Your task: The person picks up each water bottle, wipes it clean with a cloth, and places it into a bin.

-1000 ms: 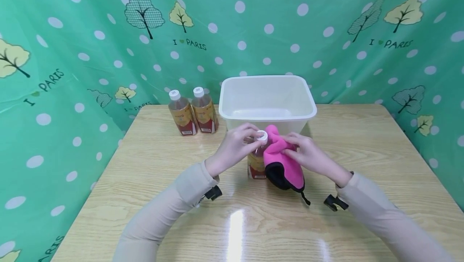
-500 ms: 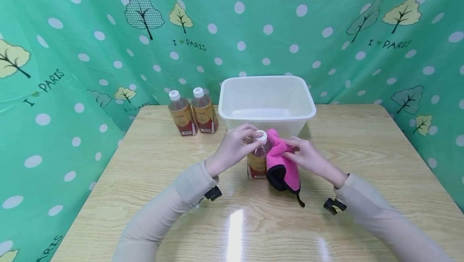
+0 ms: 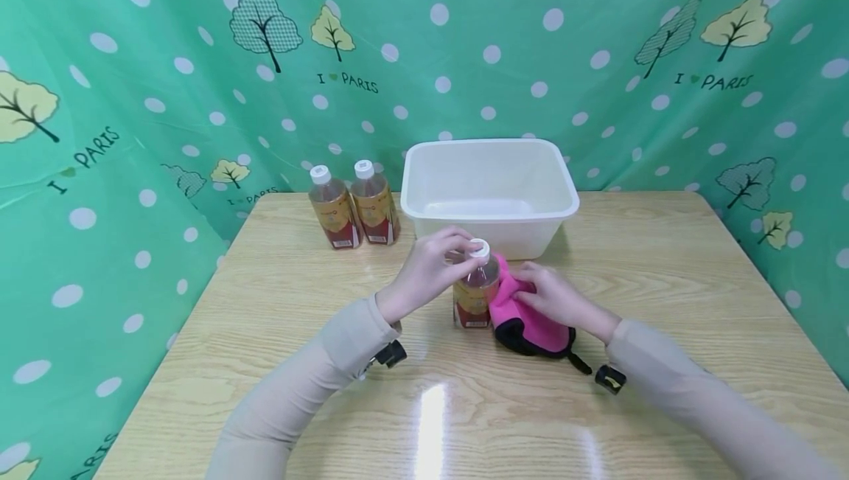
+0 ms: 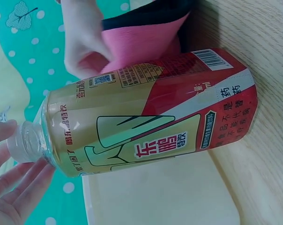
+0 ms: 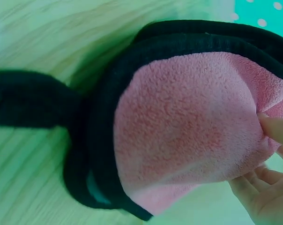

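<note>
My left hand (image 3: pixel 434 266) holds a drink bottle (image 3: pixel 474 294) by its white cap, the bottle standing upright on the table. In the left wrist view its label (image 4: pixel 155 117) is gold and red, and the fingertips pinch around the cap (image 4: pixel 23 140). My right hand (image 3: pixel 553 296) pinches a pink fleece mitt (image 3: pixel 533 329) with black edging and a black hanging loop (image 3: pixel 580 363). The mitt lies right at the bottle's right side. Its fuzzy pink surface (image 5: pixel 183 122) fills much of the right wrist view, gathered between thumb and fingers.
Two more matching bottles, a left one (image 3: pixel 335 211) and a right one (image 3: pixel 375 206), stand at the back left of the wooden table (image 3: pixel 318 391). Directly behind my hands is a white plastic bin (image 3: pixel 491 231). A green dotted curtain (image 3: pixel 491 52) hangs behind the table.
My right hand has moved lower along the bottle with the pink mitt, whose open end now spreads further right. The left hand and the bottle have stayed in place.
</note>
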`<state>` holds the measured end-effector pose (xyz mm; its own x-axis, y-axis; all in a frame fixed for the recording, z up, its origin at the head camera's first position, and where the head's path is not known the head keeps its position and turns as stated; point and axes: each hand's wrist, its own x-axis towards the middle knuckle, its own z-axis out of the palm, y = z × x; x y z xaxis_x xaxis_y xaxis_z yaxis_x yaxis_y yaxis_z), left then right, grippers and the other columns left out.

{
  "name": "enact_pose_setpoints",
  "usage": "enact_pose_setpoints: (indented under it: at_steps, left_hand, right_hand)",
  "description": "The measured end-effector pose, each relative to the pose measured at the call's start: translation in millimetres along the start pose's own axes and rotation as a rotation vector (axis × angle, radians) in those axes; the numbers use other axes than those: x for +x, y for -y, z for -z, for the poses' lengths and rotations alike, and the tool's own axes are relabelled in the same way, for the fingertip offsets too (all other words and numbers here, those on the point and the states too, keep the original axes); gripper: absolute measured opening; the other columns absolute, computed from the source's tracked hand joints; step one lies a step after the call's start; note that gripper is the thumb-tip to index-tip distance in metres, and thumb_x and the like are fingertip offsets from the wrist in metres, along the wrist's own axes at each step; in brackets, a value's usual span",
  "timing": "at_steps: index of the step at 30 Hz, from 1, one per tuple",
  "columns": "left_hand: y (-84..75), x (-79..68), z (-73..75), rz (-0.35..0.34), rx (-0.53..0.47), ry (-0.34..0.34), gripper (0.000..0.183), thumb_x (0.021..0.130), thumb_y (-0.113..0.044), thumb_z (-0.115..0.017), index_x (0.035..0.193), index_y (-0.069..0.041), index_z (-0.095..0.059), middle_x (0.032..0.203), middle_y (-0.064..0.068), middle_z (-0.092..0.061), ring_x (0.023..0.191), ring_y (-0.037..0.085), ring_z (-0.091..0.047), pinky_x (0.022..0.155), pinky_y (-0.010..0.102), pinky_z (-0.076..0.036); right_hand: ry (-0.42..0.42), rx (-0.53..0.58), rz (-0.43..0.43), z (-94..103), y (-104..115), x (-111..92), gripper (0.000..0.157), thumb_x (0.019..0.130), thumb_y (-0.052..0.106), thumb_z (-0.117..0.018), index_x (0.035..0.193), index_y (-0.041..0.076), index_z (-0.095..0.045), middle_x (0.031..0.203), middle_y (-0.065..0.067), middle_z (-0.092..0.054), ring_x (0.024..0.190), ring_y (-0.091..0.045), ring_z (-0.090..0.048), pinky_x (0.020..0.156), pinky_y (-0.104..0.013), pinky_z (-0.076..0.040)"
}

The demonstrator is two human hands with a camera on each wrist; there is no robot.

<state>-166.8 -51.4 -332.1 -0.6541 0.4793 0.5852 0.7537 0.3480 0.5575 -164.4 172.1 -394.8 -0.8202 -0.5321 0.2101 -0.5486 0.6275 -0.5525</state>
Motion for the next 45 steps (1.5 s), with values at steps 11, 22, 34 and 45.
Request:
enact_pose_setpoints:
  at_steps: [11,22,34,45]
  left_hand:
    - [1.0,0.3,-0.8,-0.016,-0.011,-0.007,0.013,0.075,-0.006,-0.069,0.086,0.002,-0.065,0.088,0.009,-0.062,0.076,0.014,-0.061,0.063,0.012,-0.05]
    - [0.1,1.0,-0.4,-0.019,-0.012,0.001,0.013,0.075,-0.006,-0.069,0.085,0.002,-0.065,0.085,0.008,-0.061,0.076,0.014,-0.061,0.063,0.01,-0.049]
    - [0.2,0.2,-0.1,-0.017,-0.011,0.005,0.012,0.074,-0.003,-0.069,0.084,0.003,-0.065,0.086,0.009,-0.061,0.076,0.015,-0.061,0.063,0.012,-0.05]
    - [0.6,-0.8,0.7,-0.033,0.004,0.0,0.013,0.073,-0.001,-0.068,0.085,0.004,-0.064,0.089,0.012,-0.062,0.075,0.017,-0.062,0.063,0.01,-0.049]
  right_hand:
    - [0.119,-0.212,-0.004,-14.0,-5,-1,0.032,0.074,0.001,-0.066,0.105,-0.005,-0.062,0.088,-0.01,-0.059,0.074,-0.018,-0.056,0.062,-0.029,-0.05]
    - [0.152,-0.281,0.009,-22.6,-7,-2,0.029,0.075,0.003,-0.066,0.103,-0.002,-0.063,0.081,-0.007,-0.053,0.067,-0.014,-0.051,0.056,-0.026,-0.047]
    - [0.019,-0.151,0.003,2.0,10,-1,0.035,0.073,-0.003,-0.066,0.107,-0.008,-0.059,0.089,-0.012,-0.059,0.075,-0.017,-0.055,0.062,-0.027,-0.05]
    - [-0.148,-0.094,0.118,32.6,33,3,0.032,0.07,-0.008,-0.068,0.101,-0.006,-0.063,0.086,-0.009,-0.058,0.077,-0.02,-0.055,0.065,-0.032,-0.051]
